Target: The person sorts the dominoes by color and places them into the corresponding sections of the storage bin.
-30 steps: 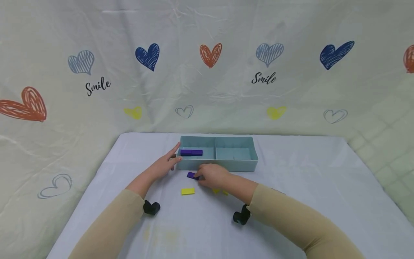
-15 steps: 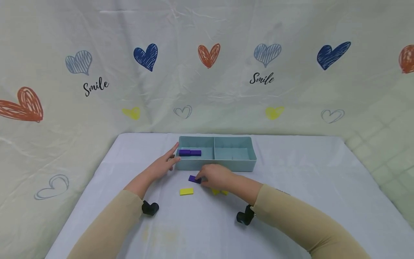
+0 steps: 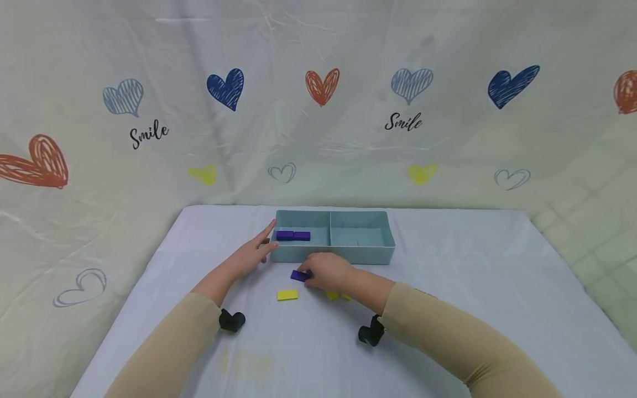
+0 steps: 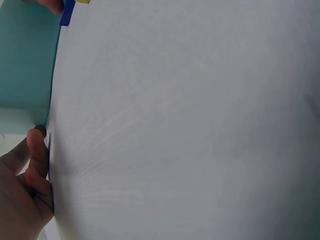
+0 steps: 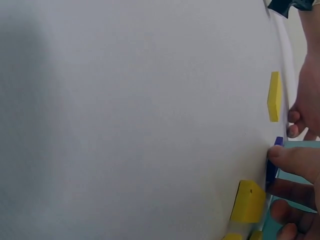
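A light blue-green box (image 3: 358, 255) with two compartments stands at the back of the table. My left hand (image 3: 247, 257) rests against its left end, index finger and thumb stretched apart along the side. In front of the box, my right hand (image 3: 328, 270) pinches a small purple block (image 3: 299, 276) between thumb and fingers, low over the white cloth. The right wrist view shows the thumb on one face of this purple block (image 5: 272, 172). Two more purple blocks (image 3: 293, 236) lie end to end in the box's left compartment.
A yellow block (image 3: 287, 295) lies on the cloth in front of the box. More yellow pieces (image 3: 332, 296) are partly hidden under the right hand; a thick yellow block (image 5: 248, 202) shows beside it in the right wrist view. A curtain with printed hearts hangs behind.
The right hand and its purple block have shifted slightly toward the near side and right over the last second. The left hand stays against the box.
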Demonstrator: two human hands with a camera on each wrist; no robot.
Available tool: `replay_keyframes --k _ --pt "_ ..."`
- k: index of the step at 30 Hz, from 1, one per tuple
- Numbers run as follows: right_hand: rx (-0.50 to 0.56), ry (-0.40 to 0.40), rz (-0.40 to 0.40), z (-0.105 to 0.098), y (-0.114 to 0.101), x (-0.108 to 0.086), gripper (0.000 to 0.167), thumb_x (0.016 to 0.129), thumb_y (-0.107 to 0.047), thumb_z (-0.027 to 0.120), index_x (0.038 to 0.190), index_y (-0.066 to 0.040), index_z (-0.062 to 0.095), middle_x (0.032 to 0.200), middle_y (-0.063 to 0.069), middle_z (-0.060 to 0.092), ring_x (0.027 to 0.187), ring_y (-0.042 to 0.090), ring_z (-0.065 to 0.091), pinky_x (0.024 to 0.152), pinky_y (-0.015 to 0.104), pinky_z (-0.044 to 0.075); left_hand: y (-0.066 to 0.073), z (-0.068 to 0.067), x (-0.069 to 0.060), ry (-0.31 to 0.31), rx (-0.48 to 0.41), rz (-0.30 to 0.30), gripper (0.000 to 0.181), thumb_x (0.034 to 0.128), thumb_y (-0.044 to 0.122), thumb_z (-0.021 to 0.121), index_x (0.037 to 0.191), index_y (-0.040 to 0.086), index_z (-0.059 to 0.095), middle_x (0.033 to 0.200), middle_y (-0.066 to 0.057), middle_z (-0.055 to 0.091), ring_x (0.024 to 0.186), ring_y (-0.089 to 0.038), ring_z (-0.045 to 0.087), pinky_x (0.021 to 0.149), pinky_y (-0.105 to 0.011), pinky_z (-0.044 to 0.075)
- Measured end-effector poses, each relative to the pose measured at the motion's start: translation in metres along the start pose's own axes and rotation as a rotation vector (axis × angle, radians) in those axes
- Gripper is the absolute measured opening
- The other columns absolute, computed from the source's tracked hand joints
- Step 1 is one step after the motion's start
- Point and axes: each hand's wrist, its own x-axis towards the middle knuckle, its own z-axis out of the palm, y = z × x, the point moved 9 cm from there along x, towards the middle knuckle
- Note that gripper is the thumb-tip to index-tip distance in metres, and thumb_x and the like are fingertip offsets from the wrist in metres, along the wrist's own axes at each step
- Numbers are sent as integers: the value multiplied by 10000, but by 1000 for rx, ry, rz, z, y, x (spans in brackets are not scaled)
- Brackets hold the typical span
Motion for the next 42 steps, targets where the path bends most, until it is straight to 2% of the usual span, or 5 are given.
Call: replay_keyframes --k 13,19,28,36,42 --pt "-12 20 -18 -7 -3 -3 319 922 -254 727 1237 -207 725 1026 -45 663 864 93 579 820 266 509 -1 1 2 -1 14 -19 665 1015 573 400 1543 528 -3 1509 -149 406 994 -271 593 929 -534 429" --pt "11 33 -15 -20 -5 -6 299 927 -257 721 1222 -208 733 1022 -52 664 870 91 587 817 261 511 2 -1 -1 0 14 -10 671 1020 558 402 1557 498 3 1496 -161 416 993 -277 592 916 -531 435" --pt "32 37 -18 -50 -7 -18 287 920 -199 729 1206 -183 742 1082 -21 684 990 143 623 860 291 517 -1 1 2 -2 13 -26 676 1011 581 399 1549 513 -5 1501 -165 409 996 -267 590 923 -542 436" --pt "109 82 41 -75 11 -16 295 920 -180 727 1215 -160 735 1126 18 690 1066 220 631 896 332 513 2 0 -1 0 19 -42 681 1011 576 405 1551 510 -5 1492 -154 415 978 -266 576 899 -509 439" --pt "106 133 59 -87 25 -10 308 924 -180 722 1231 -166 725 1141 16 684 1094 220 624 918 359 503 2 1 0 -5 16 -31 676 1015 573 398 1550 510 -10 1504 -166 395 987 -265 580 903 -515 433"
